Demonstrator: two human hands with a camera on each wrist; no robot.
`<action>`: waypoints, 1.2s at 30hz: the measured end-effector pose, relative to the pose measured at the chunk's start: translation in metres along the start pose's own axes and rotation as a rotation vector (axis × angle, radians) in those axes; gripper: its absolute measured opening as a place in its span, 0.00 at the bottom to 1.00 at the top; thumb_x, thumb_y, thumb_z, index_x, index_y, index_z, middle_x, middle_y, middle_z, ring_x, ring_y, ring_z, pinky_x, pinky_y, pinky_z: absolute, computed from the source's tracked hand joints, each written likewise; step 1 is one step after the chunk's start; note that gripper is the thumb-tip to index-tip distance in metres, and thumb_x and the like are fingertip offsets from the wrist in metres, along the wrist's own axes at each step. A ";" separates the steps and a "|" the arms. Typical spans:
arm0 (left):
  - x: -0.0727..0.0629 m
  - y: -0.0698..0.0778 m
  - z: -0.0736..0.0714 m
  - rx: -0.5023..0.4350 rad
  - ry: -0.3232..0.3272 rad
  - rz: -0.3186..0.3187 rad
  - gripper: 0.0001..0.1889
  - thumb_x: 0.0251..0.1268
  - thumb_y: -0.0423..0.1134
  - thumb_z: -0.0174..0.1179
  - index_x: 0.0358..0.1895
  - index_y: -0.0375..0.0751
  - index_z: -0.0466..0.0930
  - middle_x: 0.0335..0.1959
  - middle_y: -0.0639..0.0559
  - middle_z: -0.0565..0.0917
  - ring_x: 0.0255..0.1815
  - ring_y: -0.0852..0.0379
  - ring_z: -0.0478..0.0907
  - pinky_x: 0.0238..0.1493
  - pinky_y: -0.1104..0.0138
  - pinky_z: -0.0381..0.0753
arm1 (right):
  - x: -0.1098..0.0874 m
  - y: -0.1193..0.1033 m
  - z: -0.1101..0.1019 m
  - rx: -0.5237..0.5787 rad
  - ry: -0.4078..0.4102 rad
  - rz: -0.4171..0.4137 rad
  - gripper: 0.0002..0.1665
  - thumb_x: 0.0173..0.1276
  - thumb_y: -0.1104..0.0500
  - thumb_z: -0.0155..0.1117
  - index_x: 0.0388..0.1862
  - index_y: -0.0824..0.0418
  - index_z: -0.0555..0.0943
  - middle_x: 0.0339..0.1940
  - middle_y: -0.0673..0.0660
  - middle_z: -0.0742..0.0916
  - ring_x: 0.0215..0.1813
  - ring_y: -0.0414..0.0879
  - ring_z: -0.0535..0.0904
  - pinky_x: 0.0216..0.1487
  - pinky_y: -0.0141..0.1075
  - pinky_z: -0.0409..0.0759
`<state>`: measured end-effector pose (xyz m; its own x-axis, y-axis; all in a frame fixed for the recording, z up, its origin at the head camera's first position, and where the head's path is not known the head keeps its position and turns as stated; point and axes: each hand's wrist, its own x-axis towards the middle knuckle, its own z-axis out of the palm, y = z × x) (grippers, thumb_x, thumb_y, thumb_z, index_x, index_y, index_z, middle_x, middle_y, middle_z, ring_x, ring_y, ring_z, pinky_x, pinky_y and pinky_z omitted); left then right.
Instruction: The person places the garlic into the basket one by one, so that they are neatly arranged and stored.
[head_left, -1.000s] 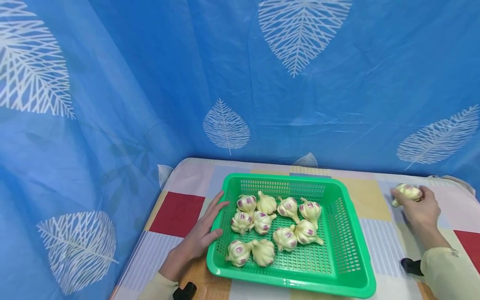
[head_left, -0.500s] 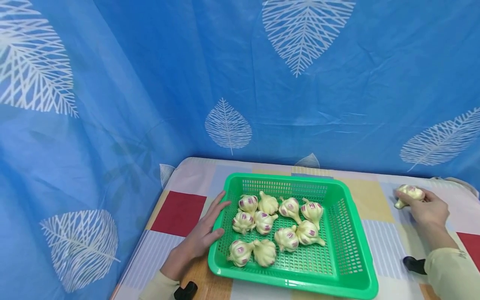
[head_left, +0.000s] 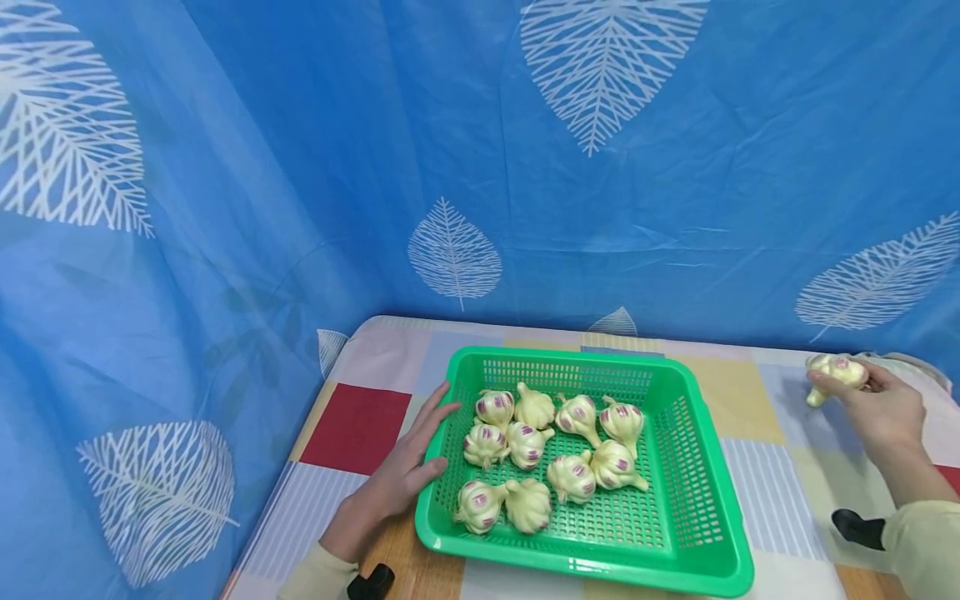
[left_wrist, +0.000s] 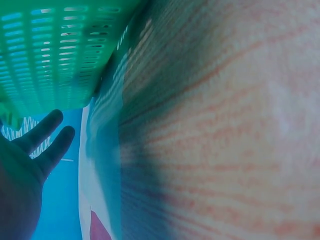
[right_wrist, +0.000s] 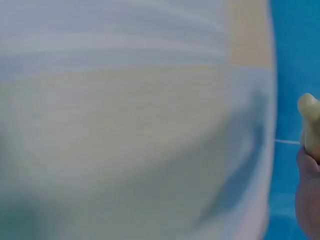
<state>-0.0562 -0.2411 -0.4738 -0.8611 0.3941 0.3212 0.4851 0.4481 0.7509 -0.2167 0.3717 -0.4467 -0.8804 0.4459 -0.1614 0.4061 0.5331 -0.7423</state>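
My right hand point(head_left: 888, 410) holds a garlic bulb point(head_left: 838, 372) between thumb and fingers, above the cloth at the far right of the head view. In the right wrist view only the stem end of that garlic bulb point(right_wrist: 309, 107) and part of the hand point(right_wrist: 307, 200) show at the edge. A green plastic basket point(head_left: 720, 467) stands mid-table with several garlic bulbs point(head_left: 572, 477) in it, mostly on its left side. With fingers spread and straight, my left hand point(head_left: 397, 475) rests on the basket's left rim. The left wrist view shows its fingers point(left_wrist: 55, 145) beside the slotted basket wall point(left_wrist: 50, 55).
A checked cloth point(head_left: 765, 500) covers most of the table, with bare wood point(head_left: 420, 558) showing at the front. A blue curtain point(head_left: 337, 167) with white leaf prints hangs close behind the table and along its left side.
My right hand has moved to the right with the garlic bulb and lifted it higher off the cloth. The left hand and basket have stayed in place.
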 end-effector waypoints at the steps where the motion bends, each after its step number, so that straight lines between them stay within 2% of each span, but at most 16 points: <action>1: 0.000 0.000 0.000 0.002 0.001 -0.001 0.36 0.67 0.43 0.53 0.79 0.42 0.56 0.83 0.48 0.44 0.80 0.45 0.46 0.62 0.41 0.72 | -0.001 -0.004 -0.004 0.013 0.004 -0.009 0.51 0.70 0.40 0.62 0.81 0.62 0.55 0.79 0.67 0.62 0.76 0.53 0.62 0.65 0.38 0.74; 3: 0.000 0.001 0.000 0.003 0.003 -0.002 0.37 0.67 0.42 0.53 0.79 0.41 0.56 0.83 0.48 0.43 0.80 0.46 0.46 0.62 0.41 0.72 | -0.003 -0.011 -0.013 0.043 -0.003 -0.033 0.51 0.71 0.42 0.61 0.82 0.61 0.52 0.80 0.66 0.59 0.80 0.51 0.55 0.73 0.46 0.63; 6: 0.000 0.001 0.000 0.006 0.002 0.000 0.37 0.67 0.42 0.53 0.79 0.42 0.56 0.83 0.48 0.44 0.80 0.45 0.46 0.62 0.41 0.73 | -0.008 -0.018 -0.026 0.067 -0.037 -0.130 0.49 0.74 0.44 0.60 0.83 0.61 0.49 0.81 0.65 0.57 0.80 0.48 0.54 0.75 0.45 0.58; 7: 0.000 0.002 0.000 0.007 0.001 0.001 0.37 0.67 0.42 0.53 0.79 0.42 0.56 0.83 0.47 0.44 0.80 0.45 0.46 0.62 0.42 0.73 | -0.010 -0.019 -0.029 0.069 -0.041 -0.160 0.49 0.73 0.44 0.60 0.83 0.60 0.50 0.79 0.62 0.63 0.79 0.45 0.57 0.76 0.44 0.58; 8: 0.000 0.002 -0.001 0.007 0.001 0.002 0.37 0.67 0.42 0.53 0.79 0.42 0.56 0.83 0.47 0.44 0.80 0.45 0.46 0.61 0.42 0.73 | -0.012 -0.021 -0.033 0.083 -0.050 -0.188 0.49 0.74 0.45 0.61 0.83 0.60 0.50 0.76 0.57 0.69 0.76 0.41 0.61 0.76 0.42 0.57; 10: 0.000 0.003 -0.001 0.004 0.001 -0.001 0.37 0.66 0.42 0.53 0.79 0.42 0.56 0.83 0.47 0.44 0.80 0.45 0.46 0.62 0.42 0.73 | -0.016 -0.024 -0.038 0.123 -0.061 -0.258 0.48 0.74 0.48 0.62 0.83 0.60 0.51 0.64 0.43 0.76 0.67 0.31 0.69 0.74 0.31 0.57; 13: 0.001 0.003 -0.001 0.002 0.000 -0.001 0.37 0.66 0.42 0.54 0.79 0.41 0.56 0.83 0.47 0.44 0.80 0.45 0.46 0.62 0.42 0.73 | -0.023 -0.032 -0.044 0.170 -0.063 -0.336 0.43 0.73 0.54 0.65 0.81 0.56 0.58 0.45 0.27 0.70 0.47 0.18 0.69 0.64 0.18 0.61; 17: 0.001 0.003 -0.001 0.001 0.001 0.001 0.37 0.67 0.42 0.53 0.78 0.40 0.56 0.83 0.47 0.44 0.80 0.45 0.46 0.62 0.41 0.72 | -0.033 -0.041 -0.048 0.186 -0.097 -0.391 0.40 0.72 0.57 0.66 0.79 0.57 0.62 0.41 0.26 0.72 0.41 0.16 0.69 0.58 0.13 0.62; 20: 0.001 0.003 0.000 0.000 0.005 0.002 0.36 0.67 0.42 0.53 0.78 0.39 0.56 0.83 0.46 0.44 0.80 0.44 0.46 0.62 0.40 0.72 | -0.042 -0.047 -0.049 0.126 -0.121 -0.386 0.44 0.73 0.54 0.65 0.81 0.62 0.57 0.44 0.28 0.71 0.43 0.17 0.68 0.63 0.17 0.62; 24: 0.000 0.003 0.000 -0.008 0.007 -0.004 0.36 0.66 0.42 0.53 0.78 0.39 0.57 0.83 0.47 0.44 0.80 0.45 0.46 0.63 0.41 0.72 | -0.053 -0.052 -0.044 0.027 -0.161 -0.377 0.48 0.73 0.46 0.64 0.81 0.64 0.54 0.46 0.29 0.69 0.43 0.17 0.67 0.61 0.18 0.66; 25: 0.000 0.002 0.000 -0.010 0.007 -0.005 0.36 0.66 0.42 0.53 0.78 0.39 0.57 0.83 0.47 0.44 0.80 0.45 0.46 0.63 0.42 0.72 | -0.056 -0.054 -0.042 0.009 -0.179 -0.379 0.49 0.72 0.45 0.64 0.81 0.64 0.54 0.47 0.29 0.69 0.43 0.17 0.66 0.64 0.23 0.67; 27: 0.000 0.002 0.000 -0.014 0.006 -0.007 0.36 0.66 0.42 0.53 0.78 0.40 0.56 0.83 0.47 0.44 0.80 0.45 0.46 0.63 0.43 0.73 | -0.062 -0.057 -0.037 -0.005 -0.219 -0.408 0.47 0.72 0.45 0.65 0.81 0.61 0.57 0.47 0.28 0.71 0.43 0.15 0.68 0.55 0.20 0.72; 30: 0.000 0.002 0.000 -0.016 0.006 -0.004 0.36 0.67 0.42 0.53 0.78 0.41 0.56 0.83 0.47 0.44 0.80 0.45 0.46 0.63 0.43 0.73 | -0.073 -0.066 -0.029 0.009 -0.305 -0.448 0.41 0.71 0.47 0.67 0.77 0.57 0.63 0.46 0.28 0.74 0.44 0.16 0.71 0.47 0.22 0.75; 31: 0.000 0.002 0.000 -0.017 0.005 -0.002 0.36 0.67 0.42 0.53 0.78 0.41 0.56 0.83 0.47 0.43 0.80 0.44 0.46 0.63 0.42 0.73 | -0.077 -0.070 -0.026 0.003 -0.331 -0.458 0.39 0.71 0.48 0.67 0.75 0.57 0.64 0.46 0.28 0.75 0.44 0.17 0.72 0.47 0.27 0.76; 32: 0.000 0.002 0.000 -0.017 0.005 0.000 0.36 0.67 0.42 0.53 0.78 0.41 0.56 0.83 0.47 0.43 0.80 0.44 0.46 0.63 0.42 0.72 | -0.081 -0.073 -0.023 0.007 -0.361 -0.469 0.38 0.71 0.49 0.68 0.74 0.57 0.65 0.46 0.28 0.76 0.44 0.17 0.73 0.42 0.24 0.74; 36: 0.000 0.002 0.001 -0.014 0.005 0.002 0.36 0.67 0.43 0.53 0.79 0.42 0.56 0.83 0.47 0.43 0.80 0.44 0.46 0.62 0.42 0.73 | -0.100 -0.087 -0.014 -0.017 -0.466 -0.488 0.37 0.71 0.50 0.68 0.73 0.62 0.66 0.45 0.29 0.79 0.45 0.19 0.75 0.41 0.28 0.78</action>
<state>-0.0551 -0.2400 -0.4729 -0.8609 0.3910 0.3255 0.4846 0.4357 0.7585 -0.1608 0.2908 -0.3572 -0.9760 -0.2037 -0.0772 -0.0642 0.6078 -0.7915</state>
